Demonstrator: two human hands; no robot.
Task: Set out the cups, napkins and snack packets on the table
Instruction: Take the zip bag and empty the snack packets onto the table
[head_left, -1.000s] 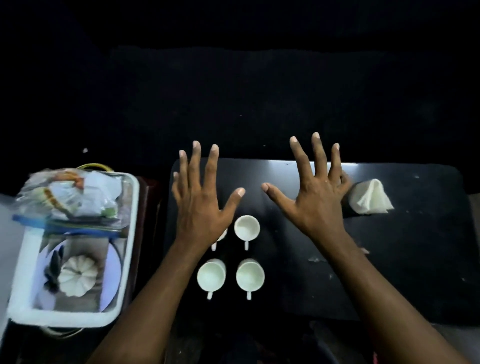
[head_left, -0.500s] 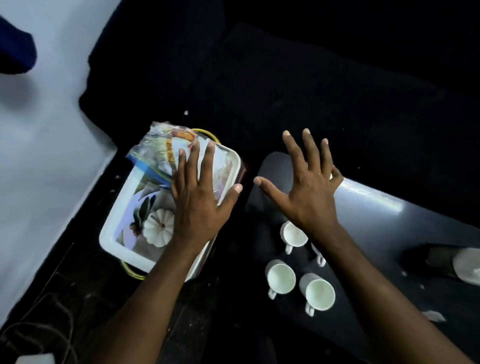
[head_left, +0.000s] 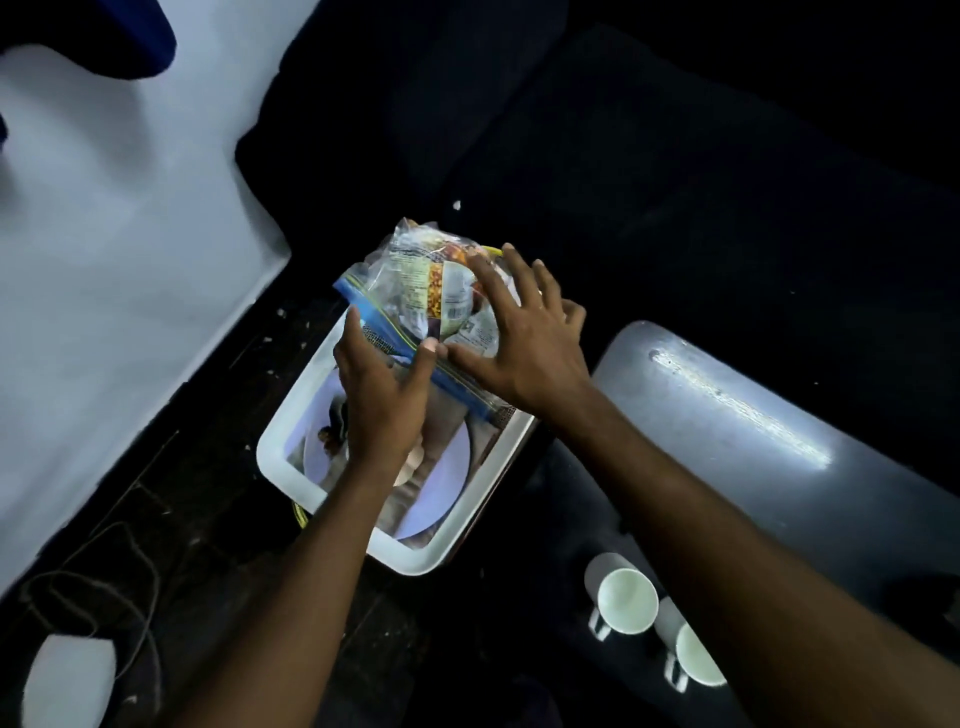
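Lying across the far end of a white tray (head_left: 415, 564), a clear zip bag (head_left: 415, 280) packed w/ snack packets is touched by both hands. The L hand (head_left: 382, 400) is held w/ fingers straight and slightly spread. Its thumb tip is laid on the bag's blue zip strip (head_left: 374, 317), and its fingertips are placed at the strip's left end. No curl round the bag is seen, so the hand is read as open, touching only. The R hand (head_left: 524, 338) is spread flat over the bag's right side, fingers splayed and laid on the plastic. Its thumb is stretched along the zip strip toward the L thumb, and the 2 thumb tips are nearly touching. Nothing is pinched by it either. Just beyond the R fingertips a yellow edge (head_left: 493, 251) is glimpsed; what it belongs to can't be told. Well back from the R fingers, beside the forearm, 2 white cups (head_left: 623, 600) are stood on the dark table (head_left: 753, 426). They are set just beside each other, and the nearer one is partly hidden by the arm.
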